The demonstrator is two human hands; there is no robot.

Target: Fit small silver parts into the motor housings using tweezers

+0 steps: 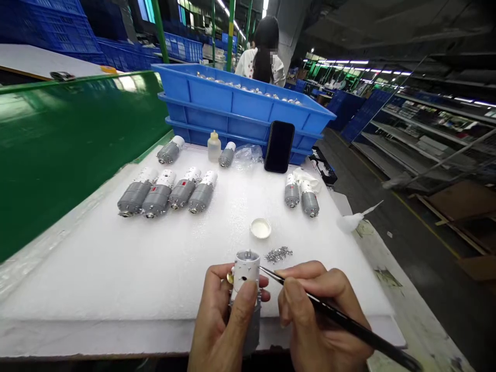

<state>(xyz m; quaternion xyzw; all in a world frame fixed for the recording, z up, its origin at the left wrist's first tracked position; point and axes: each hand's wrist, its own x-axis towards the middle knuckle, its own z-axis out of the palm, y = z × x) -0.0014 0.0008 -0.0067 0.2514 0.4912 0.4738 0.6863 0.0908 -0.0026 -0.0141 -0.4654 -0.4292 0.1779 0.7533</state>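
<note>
My left hand (225,315) is closed around a white and grey model spacecraft module (247,267), held upright with its open white end on top. A small gold disc (230,278) sticks out at its left side. In my right hand (323,310) is a pair of black tweezers (349,323), gripped like a pen. Their fine tips meet the right side of the module's white part near the rim; whether a small part sits in the tips cannot be made out. Just beyond lie a heap of tiny silver parts (278,254) and a round cap of white paste (261,228).
Several similar modules (157,194) stand at the left, two more (300,195) at the right. Behind are a squeeze bottle (214,147), a plastic bag (248,156), a phone (279,146) and stacked blue crates (236,108). A white nozzle bottle (351,222) lies right. A person (261,57) sits beyond.
</note>
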